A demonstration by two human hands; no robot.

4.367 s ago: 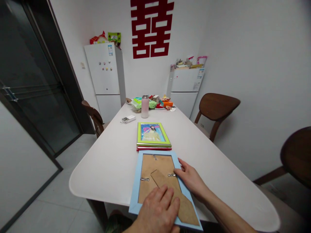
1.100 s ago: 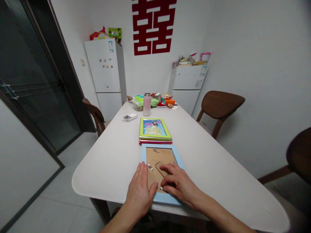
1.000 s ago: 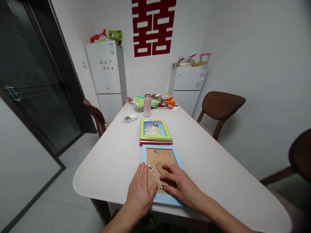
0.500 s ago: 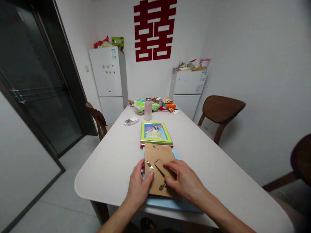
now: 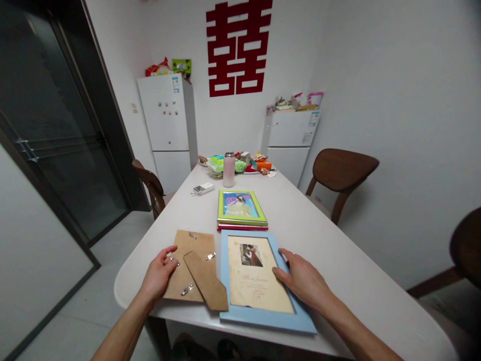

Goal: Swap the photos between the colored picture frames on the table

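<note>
A brown picture frame backing board [image 5: 201, 241] with metal clips and an angled stand leg lies on the table at the left. My left hand [image 5: 160, 276] holds its left edge, fingers bent at the clip there. Beside it, a light blue picture frame [image 5: 268, 321] lies face up, showing a cream printed sheet [image 5: 259, 291] with a small photo. My right hand [image 5: 302, 276] grips the frame's right side, thumb on top. The board's leg touches or nearly touches the frame's lower left corner.
Beyond lies a green picture frame [image 5: 259, 219] on a red one [image 5: 242, 227]. Farther back are a pink bottle [image 5: 229, 170], a small white device [image 5: 203, 188] and a pile of packets [image 5: 240, 165]. Chairs [image 5: 343, 173] flank the white table [image 5: 150, 271].
The backing board has moved left off the blue frame onto the table, exposing the sheet. My left hand went with it; my right hand left the board and moved to the frame's right side.
</note>
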